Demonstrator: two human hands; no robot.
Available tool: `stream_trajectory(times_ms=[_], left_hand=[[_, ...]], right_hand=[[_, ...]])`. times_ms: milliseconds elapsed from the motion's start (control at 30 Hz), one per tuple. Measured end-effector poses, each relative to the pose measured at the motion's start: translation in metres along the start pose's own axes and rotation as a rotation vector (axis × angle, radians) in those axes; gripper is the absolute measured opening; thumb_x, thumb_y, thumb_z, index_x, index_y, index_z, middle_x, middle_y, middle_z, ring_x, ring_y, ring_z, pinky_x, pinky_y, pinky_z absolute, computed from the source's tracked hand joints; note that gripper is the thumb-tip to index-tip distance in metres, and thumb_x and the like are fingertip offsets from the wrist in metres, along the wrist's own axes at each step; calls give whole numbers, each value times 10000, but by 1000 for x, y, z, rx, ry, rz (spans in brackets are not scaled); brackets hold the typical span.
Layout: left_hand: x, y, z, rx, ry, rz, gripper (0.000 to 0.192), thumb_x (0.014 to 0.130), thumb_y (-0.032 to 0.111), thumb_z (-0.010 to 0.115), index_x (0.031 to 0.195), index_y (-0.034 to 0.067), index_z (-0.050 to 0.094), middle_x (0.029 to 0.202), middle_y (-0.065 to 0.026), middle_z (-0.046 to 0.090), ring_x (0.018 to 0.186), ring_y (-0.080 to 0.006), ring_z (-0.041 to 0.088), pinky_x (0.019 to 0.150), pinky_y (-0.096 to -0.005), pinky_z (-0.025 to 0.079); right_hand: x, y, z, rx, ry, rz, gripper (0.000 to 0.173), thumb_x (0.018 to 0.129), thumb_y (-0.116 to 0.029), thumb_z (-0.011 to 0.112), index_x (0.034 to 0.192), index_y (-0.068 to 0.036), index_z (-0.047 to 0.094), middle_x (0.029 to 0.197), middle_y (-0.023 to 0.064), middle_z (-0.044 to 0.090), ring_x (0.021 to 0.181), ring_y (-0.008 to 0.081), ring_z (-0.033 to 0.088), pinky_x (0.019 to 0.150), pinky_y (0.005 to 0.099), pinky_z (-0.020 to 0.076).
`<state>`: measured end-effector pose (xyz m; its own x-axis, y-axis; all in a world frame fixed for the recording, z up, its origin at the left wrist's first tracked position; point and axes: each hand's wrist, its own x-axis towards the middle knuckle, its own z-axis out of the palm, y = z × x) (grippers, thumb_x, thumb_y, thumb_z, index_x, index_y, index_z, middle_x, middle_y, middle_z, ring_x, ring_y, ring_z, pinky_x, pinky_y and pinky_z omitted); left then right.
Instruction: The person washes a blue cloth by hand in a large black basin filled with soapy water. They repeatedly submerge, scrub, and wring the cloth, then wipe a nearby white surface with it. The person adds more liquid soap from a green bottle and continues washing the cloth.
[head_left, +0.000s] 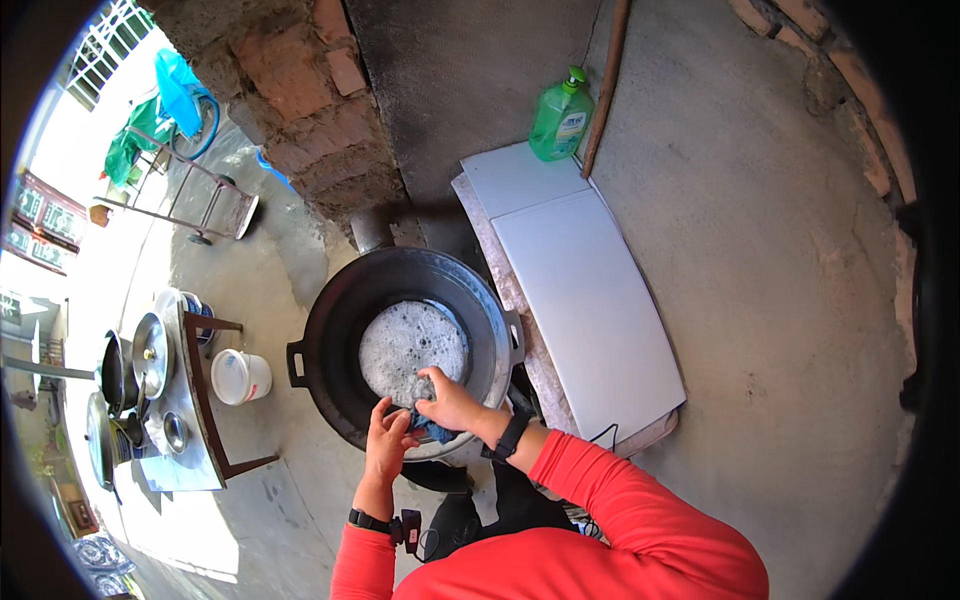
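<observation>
A large dark metal wok (337, 300) with side handles stands before me, holding foamy water (412, 341). My right hand (448, 403) reaches over its near side, thumb and forefinger apart, with foam by the fingertips. A wet blue cloth (431, 427) lies under and beside this hand at the near inner wall; whether the palm holds part of it I cannot tell. Just left of the cloth, my left hand (388, 439) is raised over the rim with its fingers spread and nothing seen in it.
White tiled slab (592, 300) right of the wok, bearing a green pump bottle (559, 120); a wooden stick (606, 90) leans beside it. Brick pillar (300, 97) behind. At left, a white bucket (241, 377), a low table (199, 405) with pans, and a hand cart (180, 187).
</observation>
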<state>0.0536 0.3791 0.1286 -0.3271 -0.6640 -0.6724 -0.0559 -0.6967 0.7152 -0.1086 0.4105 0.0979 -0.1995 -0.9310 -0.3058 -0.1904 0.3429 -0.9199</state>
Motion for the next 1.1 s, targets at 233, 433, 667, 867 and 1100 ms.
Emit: stream_trajectory(times_ms=[233, 433, 667, 867, 1100], left_hand=[[-3, -11, -59, 138, -168, -58, 447, 908, 131, 539, 1299, -1, 368, 1090, -132, 561, 732, -173, 615, 579, -253, 497], [7, -32, -85, 197, -179, -82, 438, 867, 115, 584, 1260, 7, 422, 1052, -118, 566, 745, -166, 611, 566, -251, 495], [11, -50, -77, 294, -69, -67, 403, 883, 113, 552, 1253, 19, 421, 1081, -117, 573, 738, -159, 604, 587, -259, 488], [12, -59, -63, 346, -30, -196, 378, 893, 110, 526, 1247, 23, 427, 1093, -121, 582, 745, -160, 605, 587, -253, 482], [21, -52, -54, 300, 60, -207, 363, 893, 96, 528, 1238, 29, 438, 1058, -109, 589, 753, -162, 608, 596, -259, 489]], right_hand=[[-23, 11, -109, 461, 532, 61, 392, 849, -128, 645, 1165, -2, 452, 1038, 86, 576, 902, 152, 563, 799, 284, 483], [-100, 69, -193, 432, 1353, 187, 499, 904, -255, 567, 1289, -48, 326, 1149, 128, 501, 984, 222, 510, 841, 350, 435], [-149, 167, -181, -607, 1067, 971, 805, 798, -567, 548, 1446, -231, 208, 1467, 288, 61, 1341, 446, 136, 985, 612, 281], [-107, 198, -161, -750, 1133, 917, 634, 855, -467, 497, 1393, -167, 344, 1464, 267, 124, 1339, 448, 115, 1029, 636, 108], [90, 165, -159, -802, 1137, 459, 575, 843, -317, 526, 1359, -105, 390, 1463, 269, 160, 1338, 476, 113, 1040, 634, 58]])
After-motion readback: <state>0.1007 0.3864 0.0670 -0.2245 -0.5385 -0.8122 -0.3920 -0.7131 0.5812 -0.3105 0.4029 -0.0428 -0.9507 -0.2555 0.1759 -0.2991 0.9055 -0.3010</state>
